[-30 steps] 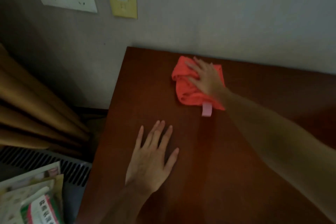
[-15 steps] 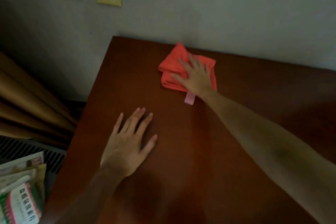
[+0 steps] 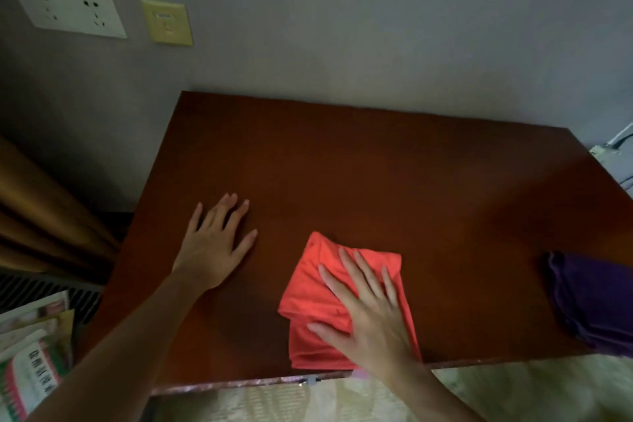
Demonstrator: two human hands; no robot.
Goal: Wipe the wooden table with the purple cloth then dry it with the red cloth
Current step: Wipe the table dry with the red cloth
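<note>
Two flat hands: right hand (image 3: pixel 371 319) spread, pressing red cloth (image 3: pixel 318 301) near lower-centre table (image 3: pixel 376 164) edge; left hand (image 3: pixel 214 250) splayed, bracing. Could slide off from overreaching.

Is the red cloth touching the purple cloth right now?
Apart. The head view shows bare table between the red cloth and the purple cloth.

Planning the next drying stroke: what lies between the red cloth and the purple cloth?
Head view: only bare wooden table separates the folded red cloth from the crumpled purple cloth.
</note>
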